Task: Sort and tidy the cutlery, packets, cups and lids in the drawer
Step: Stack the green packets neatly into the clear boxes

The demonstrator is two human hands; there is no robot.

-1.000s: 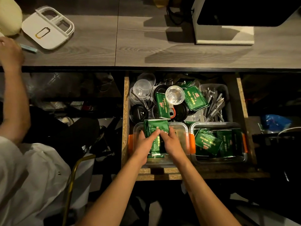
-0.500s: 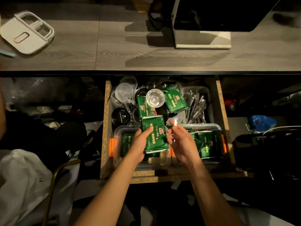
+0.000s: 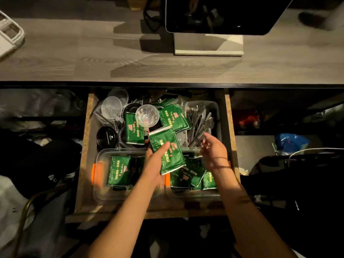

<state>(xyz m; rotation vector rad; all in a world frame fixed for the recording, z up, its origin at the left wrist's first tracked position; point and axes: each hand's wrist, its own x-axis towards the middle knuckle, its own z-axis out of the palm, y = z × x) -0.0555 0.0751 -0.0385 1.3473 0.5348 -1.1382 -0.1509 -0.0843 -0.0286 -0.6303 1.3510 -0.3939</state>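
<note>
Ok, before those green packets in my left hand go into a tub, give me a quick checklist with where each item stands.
1. Left hand grips the green packets: ok.
2. Right hand free to help: cannot tell, fingers blurred near the cutlery tray.
3. Left tub has room: ok.
4. Right tub has room: not ok, packets piled untidily.
5. Clear cup out of the way: ok.
</note>
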